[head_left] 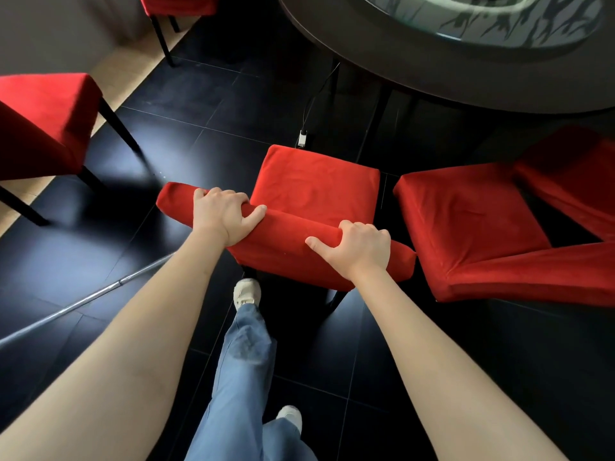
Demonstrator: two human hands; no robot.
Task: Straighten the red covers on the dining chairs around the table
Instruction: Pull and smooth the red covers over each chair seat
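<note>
Your left hand (223, 214) and right hand (357, 249) each have a grip clamped on the red cover (286, 234) along the chair's backrest top, centre frame.

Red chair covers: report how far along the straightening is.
Done: nothing can be confirmed finished. In hand: the left hand and right hand both grip the covered top of the middle chair's backrest; its seat cover lies fairly smooth. Left: the chair to the right still shows creases, and the chair on the left is not being handled.
</note>
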